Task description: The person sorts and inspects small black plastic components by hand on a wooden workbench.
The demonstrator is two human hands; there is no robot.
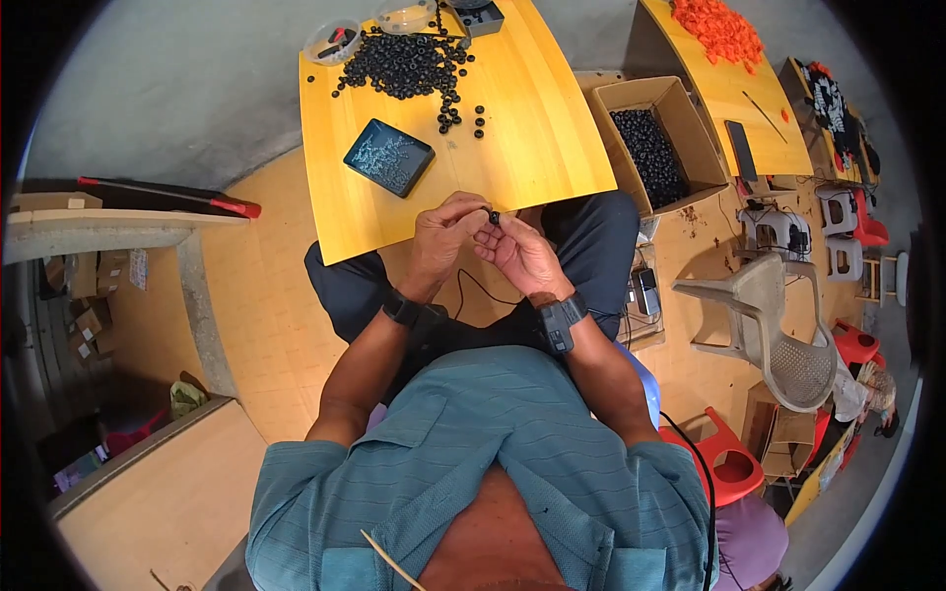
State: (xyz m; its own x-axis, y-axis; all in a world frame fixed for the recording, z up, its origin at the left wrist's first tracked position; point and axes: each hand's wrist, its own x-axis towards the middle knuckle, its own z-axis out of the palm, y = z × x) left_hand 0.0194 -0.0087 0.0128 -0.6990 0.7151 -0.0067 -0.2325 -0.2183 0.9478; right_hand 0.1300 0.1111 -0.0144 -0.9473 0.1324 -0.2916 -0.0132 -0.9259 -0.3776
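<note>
Near the front edge of the yellow table (532, 148), my left hand (449, 234) and my right hand (526, 254) meet fingertip to fingertip. Pinched between them is a small black round piece (494, 217), partly covered by my fingers. It resembles the loose black ring-like pieces (402, 65) heaped at the back of the table. Left of my hands, a dark square tray (422, 169) holds many tiny shiny metal pieces, too small to name.
Clear round tubs (321, 49) and a grey box (485, 22) stand behind the heap. On the right, a cardboard box (603, 108) holds more black pieces. Beyond are another table with an orange pile (717, 32), a grey plastic chair (778, 340) and a red stool (727, 463).
</note>
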